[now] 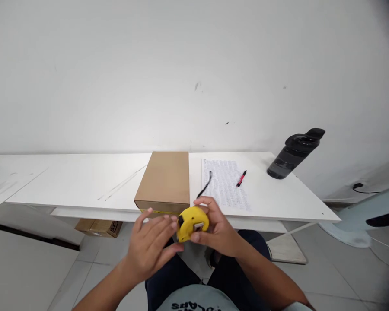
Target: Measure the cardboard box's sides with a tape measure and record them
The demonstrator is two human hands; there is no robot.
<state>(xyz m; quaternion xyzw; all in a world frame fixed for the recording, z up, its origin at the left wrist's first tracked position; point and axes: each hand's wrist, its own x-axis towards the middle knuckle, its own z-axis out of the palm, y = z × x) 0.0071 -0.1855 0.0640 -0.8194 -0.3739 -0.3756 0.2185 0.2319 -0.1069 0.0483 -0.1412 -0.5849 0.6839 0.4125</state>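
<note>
My right hand (218, 231) grips a yellow tape measure (193, 222) with a black part on its left side. A black wrist strap (205, 185) runs from it over the table toward a sheet of paper. Close on the left, my left hand (152, 242) has its fingers stretched out, the tips at or near the tape measure's side; whether they touch cannot be made out. Just beyond both hands, a closed brown cardboard box (167, 177) lies at the table's front edge. A thin yellow strip (160, 211) shows along its near side, partly hidden by my left hand.
The white table (78, 177) stands against a wall. On it are a handwritten sheet (225, 183), a red and black pen (241, 178) and a dark bottle (293, 153) near the right end. Another carton (99, 227) sits below the table at left.
</note>
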